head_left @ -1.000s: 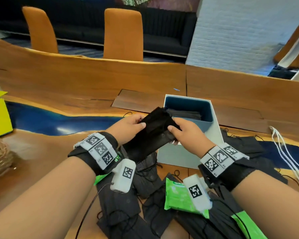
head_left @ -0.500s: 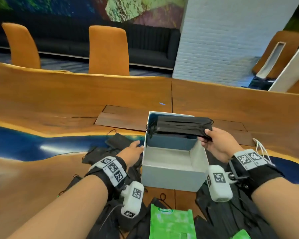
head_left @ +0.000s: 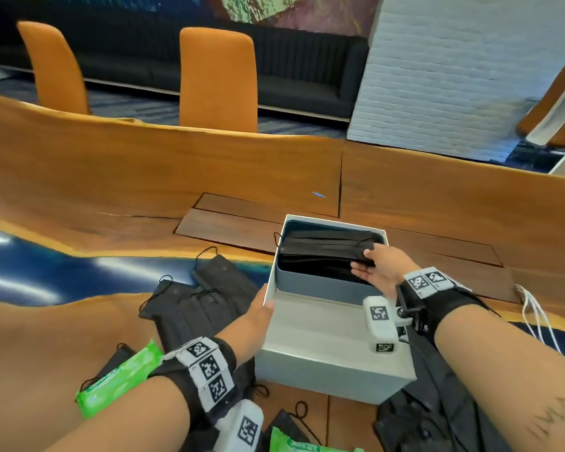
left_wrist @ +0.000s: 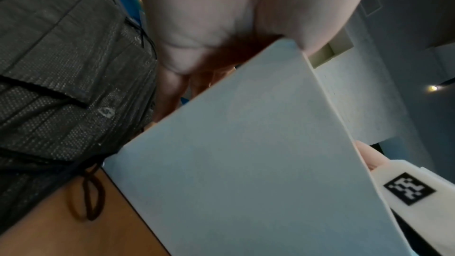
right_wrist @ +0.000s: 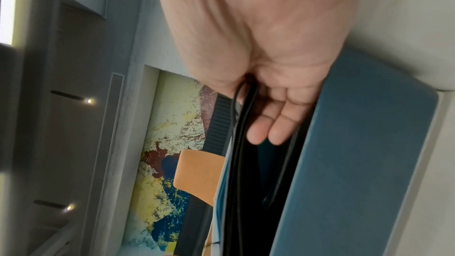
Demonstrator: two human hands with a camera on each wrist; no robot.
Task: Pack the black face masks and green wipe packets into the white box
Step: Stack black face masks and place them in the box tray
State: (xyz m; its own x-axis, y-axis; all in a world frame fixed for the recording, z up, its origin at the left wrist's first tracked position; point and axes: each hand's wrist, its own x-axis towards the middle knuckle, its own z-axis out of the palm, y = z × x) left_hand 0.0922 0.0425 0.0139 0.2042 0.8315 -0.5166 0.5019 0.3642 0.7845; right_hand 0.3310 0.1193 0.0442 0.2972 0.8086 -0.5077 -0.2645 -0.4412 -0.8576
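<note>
Fingers point(head_left: 361, 272) of the right hand point(head_left: 380, 269) are lying pretty much straight under the near right end of a black face mask point(head_left: 323, 252), with the thumb coming down on top, so the mask end is getting pinched between thumb and fingers. That mask is sitting flat across the blue-lined compartment of the white box point(head_left: 327, 347), at the far end of it, and the wrist view is showing its edge and ear loop point(right_wrist: 242, 143) running right along the fingertips point(right_wrist: 268, 133) inside the blue wall point(right_wrist: 357, 143).

Left hand point(head_left: 258, 316) is gripping the box's left wall, thumb hooked over the rim to the inside and the other fingers going down the outside point(left_wrist: 177, 77), though how far they're curling I can't really tell.

Loose black masks point(head_left: 196, 305) are lying on the wooden table point(head_left: 144, 177) just left of the box, touching the left hand's side, and more are piling up by the right forearm point(head_left: 437, 419). One green wipe packet point(head_left: 118, 376) is poking out beside the left wrist, another green packet point(head_left: 304, 445) is sitting near the bottom edge, both outside the box
</note>
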